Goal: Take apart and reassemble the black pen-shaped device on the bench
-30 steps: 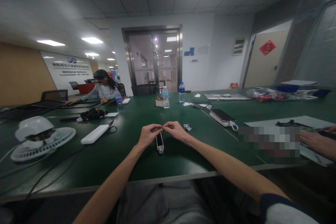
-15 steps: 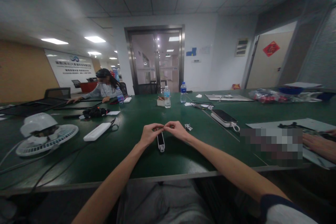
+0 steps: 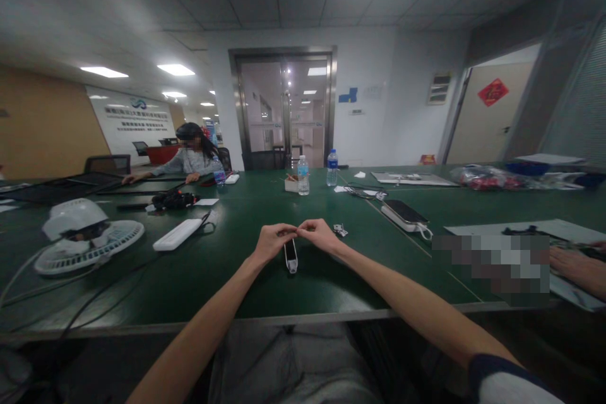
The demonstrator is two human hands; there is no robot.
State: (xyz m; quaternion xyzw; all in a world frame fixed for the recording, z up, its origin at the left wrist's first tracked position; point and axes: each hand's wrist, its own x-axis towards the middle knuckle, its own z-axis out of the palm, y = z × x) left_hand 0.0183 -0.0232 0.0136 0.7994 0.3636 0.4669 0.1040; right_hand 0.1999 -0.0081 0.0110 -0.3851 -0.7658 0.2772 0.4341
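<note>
Both my hands meet at the fingertips over the green table. My left hand is closed in a pinch, and so is my right hand. What lies between the fingertips is too small or too hidden to make out. Just under them is a narrow white-edged case with a dark inside; its far end is covered by my left fingers, and whether they grip it does not show. A few small white and metal pieces lie right of my right hand.
A white fan and a white power strip lie left. Two water bottles stand behind my hands. To the right are a phone on a white power bank and a co-worker's hand over a board. Another person sits far left.
The whole view has shifted slightly to the right in the picture. My hands keep nearly the same pose over the narrow case.
</note>
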